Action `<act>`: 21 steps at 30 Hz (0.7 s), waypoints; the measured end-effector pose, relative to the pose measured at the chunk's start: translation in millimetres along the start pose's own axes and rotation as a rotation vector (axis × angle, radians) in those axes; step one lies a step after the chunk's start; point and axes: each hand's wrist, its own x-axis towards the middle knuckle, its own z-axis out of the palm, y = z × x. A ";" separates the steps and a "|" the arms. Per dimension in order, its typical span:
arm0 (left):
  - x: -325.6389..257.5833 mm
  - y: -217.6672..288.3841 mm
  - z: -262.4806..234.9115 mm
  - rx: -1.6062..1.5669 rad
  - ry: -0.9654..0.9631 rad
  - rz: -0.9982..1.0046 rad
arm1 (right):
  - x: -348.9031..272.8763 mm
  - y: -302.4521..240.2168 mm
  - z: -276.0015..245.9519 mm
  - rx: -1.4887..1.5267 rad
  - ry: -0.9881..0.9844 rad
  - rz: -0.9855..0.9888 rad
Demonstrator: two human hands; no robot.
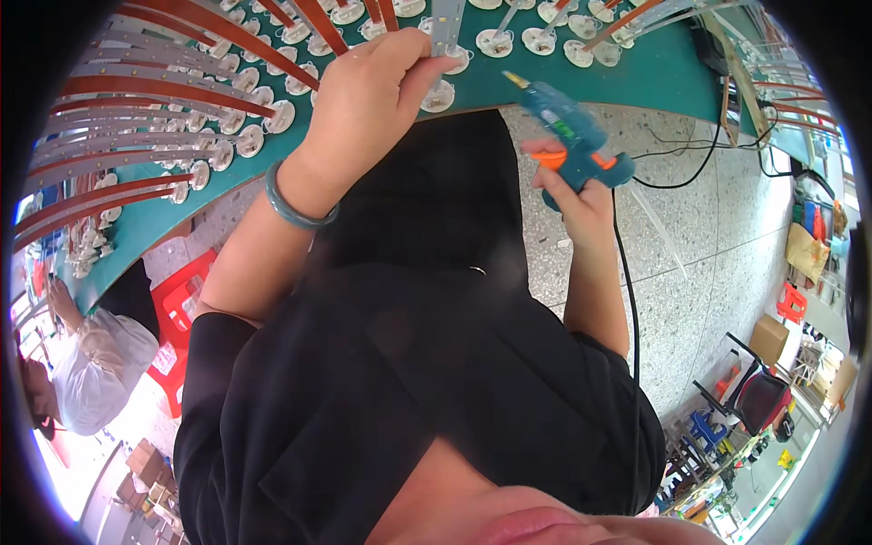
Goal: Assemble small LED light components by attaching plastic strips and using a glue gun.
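Note:
At the table's near edge my left hand (pixel 363 100), with a bangle on its wrist, is closed in a pinch at a narrow grey LED strip (pixel 443 25). The strip stands up from a round white base (pixel 440 97); my fingers partly hide where the two meet. My right hand (pixel 581 211) grips a teal hot glue gun (pixel 561 113) by its handle, with fingers around the orange trigger. Its yellowish nozzle points up and left toward the strip, apart from it. A clear glue stick (pixel 660 222) trails from the gun's rear.
Many strips on round white bases crowd the green tabletop (pixel 504 84) at left and back. The gun's black cord (pixel 625 272) hangs beside my right arm. Another person (pixel 100 363) sits at far left near a red stool (pixel 177 300). A chair (pixel 758 395) stands at right.

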 end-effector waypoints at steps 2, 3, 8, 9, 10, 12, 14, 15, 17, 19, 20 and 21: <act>-0.3 1.2 2.7 -0.045 0.004 0.032 | 2.2 1.2 4.5 0.023 -0.041 0.004; -0.3 0.8 2.4 -0.042 0.002 0.030 | 4.4 3.7 5.9 -0.054 -0.082 0.008; 0.7 -6.1 1.3 -0.064 0.008 -0.033 | 7.7 11.4 19.0 -0.298 -0.060 -0.012; 0.4 -6.4 1.4 -0.062 0.008 -0.034 | 8.1 11.1 20.3 -0.297 -0.062 -0.013; -0.4 -6.5 0.8 -0.058 0.004 -0.045 | 8.5 10.3 21.8 -0.318 -0.055 -0.004; -1.8 -6.7 0.2 -0.049 0.000 -0.060 | 9.3 10.4 23.7 -0.337 -0.052 0.004; -1.7 -7.6 1.5 -0.069 0.006 -0.056 | 10.0 11.7 24.3 -0.338 -0.043 0.008; -1.5 -7.8 1.4 -0.068 0.006 -0.056 | 10.7 11.9 24.6 -0.337 -0.044 0.008; -0.5 -6.9 1.3 -0.037 0.010 -0.027 | 11.7 11.1 24.2 -0.302 -0.077 0.065; 0.5 -4.8 0.9 -0.039 0.007 -0.027 | 13.0 9.2 26.3 -0.339 -0.062 0.034; 0.9 -4.1 0.5 -0.040 0.004 -0.026 | 13.6 8.2 27.2 -0.376 -0.047 0.002; 1.2 -3.8 0.2 -0.040 0.004 -0.027 | 13.9 7.5 27.4 -0.377 -0.048 0.002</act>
